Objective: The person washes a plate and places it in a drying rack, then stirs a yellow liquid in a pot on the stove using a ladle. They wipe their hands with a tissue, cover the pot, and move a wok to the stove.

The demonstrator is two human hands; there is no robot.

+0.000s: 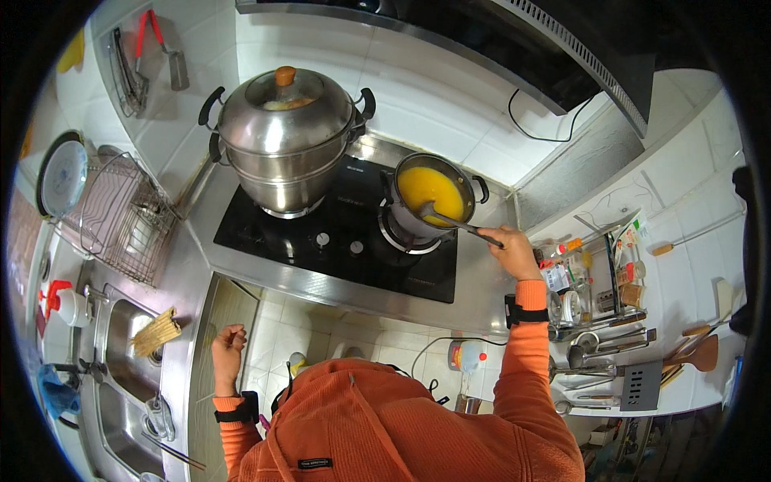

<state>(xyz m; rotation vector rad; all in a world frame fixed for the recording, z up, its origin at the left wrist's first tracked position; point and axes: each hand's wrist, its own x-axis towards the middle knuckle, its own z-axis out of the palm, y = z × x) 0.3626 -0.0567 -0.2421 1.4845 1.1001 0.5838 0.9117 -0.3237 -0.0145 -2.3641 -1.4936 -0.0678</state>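
My right hand (512, 250) grips the handle of a dark ladle (461, 225) over the right side of the stove. The ladle's bowl end dips into thick yellow liquid (429, 185), which partly hides it. That liquid sits in a small two-handled pot (408, 218) on the right burner of a black glass gas hob (319, 265). My left hand (227, 355) hangs in front of the counter at the left, its fingers curled and nothing visible in them. A tall steel steamer (283, 144) with a domed, glass-windowed lid stands on the left burner.
Left of me is a double steel sink (129, 367) with a bundle of bamboo sticks (158, 332) across it. A wire dish rack (123, 223) stands behind. Ladles and jars (569, 307) crowd the right-hand shelf. The range hood (421, 30) overhangs the stove.
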